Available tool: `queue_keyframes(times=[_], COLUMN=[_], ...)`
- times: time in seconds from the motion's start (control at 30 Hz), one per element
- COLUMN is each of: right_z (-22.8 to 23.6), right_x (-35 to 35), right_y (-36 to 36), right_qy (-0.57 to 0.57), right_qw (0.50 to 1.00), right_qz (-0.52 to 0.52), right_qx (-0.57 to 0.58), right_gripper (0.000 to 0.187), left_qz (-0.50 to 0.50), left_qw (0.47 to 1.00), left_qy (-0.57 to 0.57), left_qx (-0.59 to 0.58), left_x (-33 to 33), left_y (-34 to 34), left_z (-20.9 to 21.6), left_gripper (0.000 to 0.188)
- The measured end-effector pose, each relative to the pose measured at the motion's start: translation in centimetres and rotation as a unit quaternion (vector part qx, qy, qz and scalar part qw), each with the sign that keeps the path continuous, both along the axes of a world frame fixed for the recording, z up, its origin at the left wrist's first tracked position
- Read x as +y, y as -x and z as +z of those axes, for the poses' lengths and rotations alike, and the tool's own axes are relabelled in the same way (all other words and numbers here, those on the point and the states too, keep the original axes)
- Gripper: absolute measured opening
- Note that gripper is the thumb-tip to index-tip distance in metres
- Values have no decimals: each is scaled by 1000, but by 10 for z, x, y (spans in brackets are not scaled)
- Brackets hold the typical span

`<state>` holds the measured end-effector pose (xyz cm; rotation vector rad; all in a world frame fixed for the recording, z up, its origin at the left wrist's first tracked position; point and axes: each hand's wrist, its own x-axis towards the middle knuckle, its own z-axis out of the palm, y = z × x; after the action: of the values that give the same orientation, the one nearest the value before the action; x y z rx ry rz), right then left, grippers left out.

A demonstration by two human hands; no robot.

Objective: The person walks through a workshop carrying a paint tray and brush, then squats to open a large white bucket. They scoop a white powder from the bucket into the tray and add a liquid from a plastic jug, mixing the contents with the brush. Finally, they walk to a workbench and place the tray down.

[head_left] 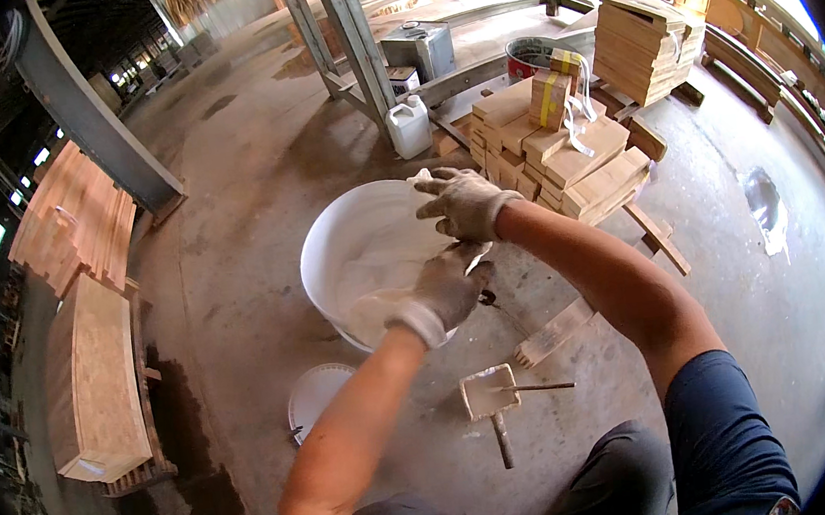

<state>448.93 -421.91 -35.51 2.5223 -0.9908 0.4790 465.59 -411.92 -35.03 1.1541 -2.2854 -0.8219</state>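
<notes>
A large white bucket (353, 213) stands on the floor before me, with pale, smeared-looking contents or residue inside. Both my hands, in dusty work gloves, are at its right rim. My left hand (446, 289) reaches across the opening, its fingers curled at a pale edge that could be the rim or something held against it. Farther along, my right hand (467, 203) bends its fingers over the far right rim, a small whitish piece (419, 176) at the fingertips. What either hand grips is partly hidden. The bucket's thin wire handle hangs below the left hand.
Near my knees lie a square, white-crusted tool (490, 393) with a stick across it and a round white lid (319, 396). Stacked wood blocks (573, 160) and a short board (553, 333) are right. A white jug (410, 127) stands by the bench leg; lumber stacks (99, 381) are left.
</notes>
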Motion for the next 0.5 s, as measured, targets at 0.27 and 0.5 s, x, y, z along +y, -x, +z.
queue_keyframes(times=[0.27,0.5], right_z=[-39,-80], right_x=[-3,42], right_y=[17,-11], right_qy=[-203,-264], right_qw=[938,913], right_qz=[-277,-275], right_qx=[-37,-142], right_gripper=[21,24], left_qz=[89,83], left_qw=[971,923], left_qy=[83,252], left_qx=[-207,-280], left_x=[33,83], left_y=[-90,-85], left_z=[6,-77], left_gripper=[51,60])
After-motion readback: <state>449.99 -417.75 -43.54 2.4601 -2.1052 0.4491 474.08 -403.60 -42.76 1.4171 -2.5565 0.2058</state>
